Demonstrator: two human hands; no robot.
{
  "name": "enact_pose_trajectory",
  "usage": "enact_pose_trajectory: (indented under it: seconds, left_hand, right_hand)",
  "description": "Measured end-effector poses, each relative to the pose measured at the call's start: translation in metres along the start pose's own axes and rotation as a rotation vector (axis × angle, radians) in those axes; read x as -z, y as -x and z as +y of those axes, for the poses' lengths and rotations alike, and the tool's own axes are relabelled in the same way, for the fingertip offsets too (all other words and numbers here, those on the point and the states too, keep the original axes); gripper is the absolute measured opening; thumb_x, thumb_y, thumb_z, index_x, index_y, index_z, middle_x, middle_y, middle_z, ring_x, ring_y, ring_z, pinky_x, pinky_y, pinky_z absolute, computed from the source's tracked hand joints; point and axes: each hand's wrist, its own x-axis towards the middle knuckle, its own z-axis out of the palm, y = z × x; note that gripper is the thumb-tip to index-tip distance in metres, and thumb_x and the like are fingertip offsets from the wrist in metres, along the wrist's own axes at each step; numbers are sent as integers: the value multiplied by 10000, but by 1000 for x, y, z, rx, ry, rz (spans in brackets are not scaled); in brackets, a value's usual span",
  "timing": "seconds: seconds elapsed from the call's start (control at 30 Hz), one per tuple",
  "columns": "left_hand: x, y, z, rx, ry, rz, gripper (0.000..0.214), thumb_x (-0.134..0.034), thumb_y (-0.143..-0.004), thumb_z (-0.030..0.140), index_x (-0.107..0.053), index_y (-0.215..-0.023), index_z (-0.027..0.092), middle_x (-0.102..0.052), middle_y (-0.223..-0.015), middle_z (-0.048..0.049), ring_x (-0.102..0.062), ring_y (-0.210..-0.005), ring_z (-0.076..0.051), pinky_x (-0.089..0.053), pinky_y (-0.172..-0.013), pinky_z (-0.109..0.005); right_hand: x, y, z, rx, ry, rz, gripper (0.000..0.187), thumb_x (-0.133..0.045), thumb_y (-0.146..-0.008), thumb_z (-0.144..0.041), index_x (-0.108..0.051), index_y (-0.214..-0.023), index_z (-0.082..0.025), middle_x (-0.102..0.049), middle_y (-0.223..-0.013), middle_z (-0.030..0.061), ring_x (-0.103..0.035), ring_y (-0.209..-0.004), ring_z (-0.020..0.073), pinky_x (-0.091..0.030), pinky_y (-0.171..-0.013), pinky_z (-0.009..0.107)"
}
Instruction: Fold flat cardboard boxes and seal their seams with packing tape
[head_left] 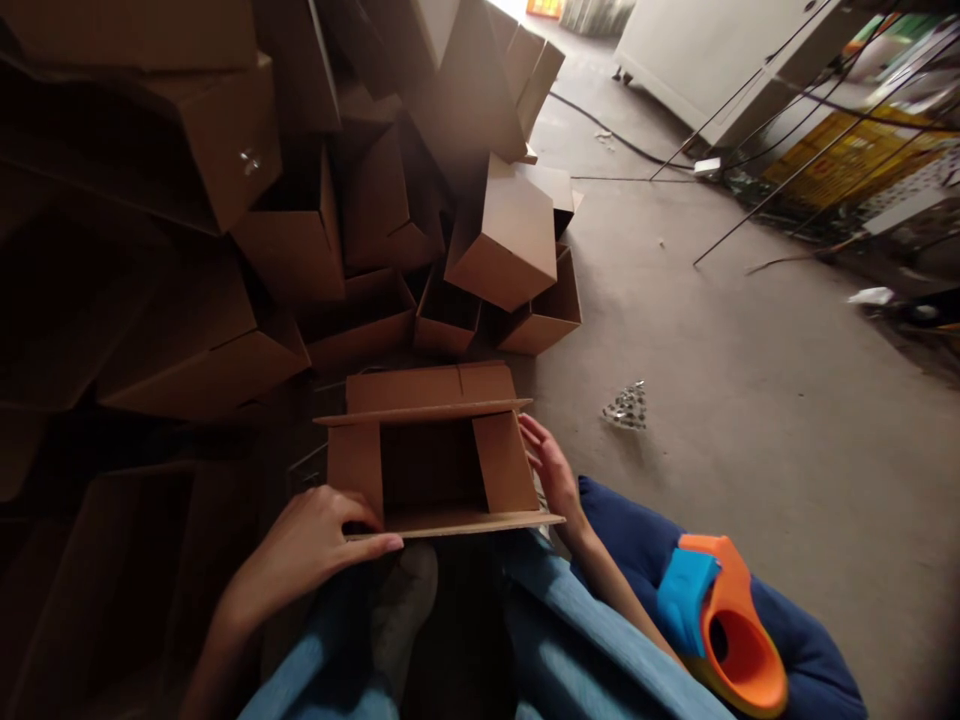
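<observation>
An open brown cardboard box (pixel 431 455) sits in front of my knees with its flaps partly folded inward. My left hand (pixel 315 545) rests on its near left corner, thumb stretched along the near flap, fingers curled over the left side flap. My right hand (pixel 551 470) presses flat against the right side of the box, fingers extended. An orange and blue tape dispenser (pixel 720 620) lies on a dark blue cushion (pixel 795 640) by my right forearm, apart from both hands.
A tall heap of assembled cardboard boxes (pixel 300 200) fills the left and far middle. Bare concrete floor (pixel 750 420) spreads to the right, with a crumpled clear wrapper (pixel 626 407). Cables, rods and a white cabinet (pixel 712 50) stand at the far right.
</observation>
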Motion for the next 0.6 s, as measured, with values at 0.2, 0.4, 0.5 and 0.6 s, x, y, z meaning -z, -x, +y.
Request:
enact_pose_trajectory:
  seconds: [0.2,0.4,0.5,0.6]
  left_hand:
    - [2,-3,-1,-11,-8,-34,352,-627,-843,588,-826,-793,302,-794,-865,-7,-716,-798,-212,-441,-692,-277]
    - [0,-5,-2,2,42,18,335,-641,-829,575,-824,-784,298,-800,-880,-20,-722,-840,-236,-467,-740,-291]
    - [-1,-5,0,4,44,54,304,-651,-823,556,-822,-775,309,-801,-873,-14,-721,-858,-243,-471,-765,-297]
    - [-2,-7,0,-8,37,39,338,-626,-843,566,-818,-787,293,-796,-862,-12,-714,-836,-237,-461,-739,-291]
  right_hand:
    - [18,26,-34,483,323,-55,664,-404,-871,-808,-749,-1100,-290,-731,-975,89,-668,-935,292,-493,-895,472]
    - [9,18,-55,583,659,-288,313,-609,-918,-546,-807,-965,-309,-719,-775,47,-631,-724,205,-445,-735,378]
    - [8,13,-58,608,621,-302,343,-567,-964,-513,-785,-833,-282,-685,-668,21,-583,-618,167,-411,-692,355]
    - [8,10,-59,571,604,-342,415,-546,-981,-523,-735,-734,-249,-663,-627,13,-541,-557,143,-378,-634,324]
